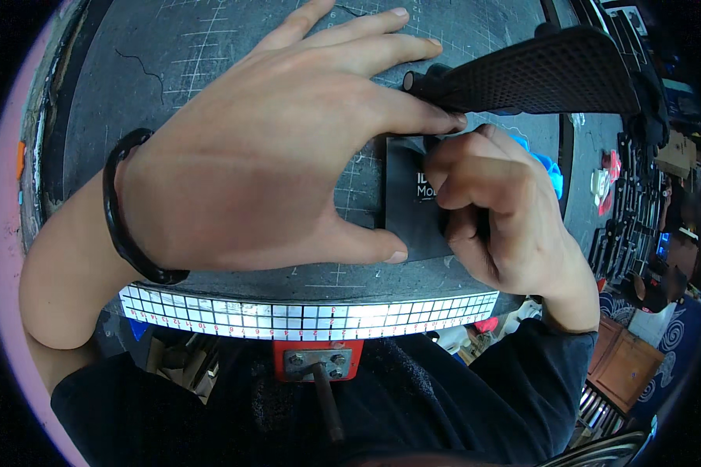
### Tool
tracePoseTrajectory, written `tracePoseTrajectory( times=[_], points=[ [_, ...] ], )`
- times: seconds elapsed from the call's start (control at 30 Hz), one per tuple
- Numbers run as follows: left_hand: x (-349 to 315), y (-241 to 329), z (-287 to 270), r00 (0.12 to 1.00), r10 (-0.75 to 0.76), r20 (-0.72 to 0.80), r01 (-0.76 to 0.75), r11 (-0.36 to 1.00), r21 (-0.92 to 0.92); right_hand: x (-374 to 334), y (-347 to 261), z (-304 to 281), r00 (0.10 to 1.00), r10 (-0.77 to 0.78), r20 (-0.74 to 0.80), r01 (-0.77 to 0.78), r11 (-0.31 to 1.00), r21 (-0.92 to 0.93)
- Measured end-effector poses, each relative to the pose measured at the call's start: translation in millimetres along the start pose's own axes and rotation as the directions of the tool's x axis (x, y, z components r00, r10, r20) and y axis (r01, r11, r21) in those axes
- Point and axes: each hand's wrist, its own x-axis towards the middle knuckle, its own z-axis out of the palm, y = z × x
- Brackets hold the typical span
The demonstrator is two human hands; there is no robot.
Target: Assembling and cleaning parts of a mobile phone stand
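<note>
A small flat black piece (414, 226) with pale printing lies on the dark, grid-marked work surface (319, 282). My left hand (265, 148), with a black band (117, 210) round its wrist, is spread flat to its left. The thumb tip rests at the piece's lower left corner, and the index fingertip reaches past its upper edge. My right hand (506, 206) is over the right part of the piece, fingers curled into a pinch. Whatever is between those fingers is hidden. Just beyond the right hand stands a black panel (553, 74) with a mesh pattern.
A gridded ruler strip (311, 317) runs along the near edge, above a red bracket (282, 359) with a metal rod. Blue material (549, 167) lies behind my right hand. Several dark tools (627, 210) and a brown wooden box (623, 366) are at the right.
</note>
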Motion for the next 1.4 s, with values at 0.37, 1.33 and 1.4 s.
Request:
tracePoseTrajectory(
  times=[0.37, 1.33, 1.4],
  points=[
    [-3, 3, 2, 0.997, 0.004, -0.071, -0.009, 0.998, -0.059, -2, 6, 5, 0.998, -0.025, -0.056, 0.028, 0.998, 0.051],
    [-3, 8, -3, 1.0, -0.005, -0.005, 0.005, 1.0, -0.013, 8, 5, 1, 0.986, -0.038, -0.164, -0.009, 0.961, -0.275],
    [-2, 7, -2, 1.0, -0.01, -0.008, 0.01, 1.0, -0.027, 7, 5, 1, 0.988, -0.045, -0.149, -0.001, 0.956, -0.293]
  ],
)
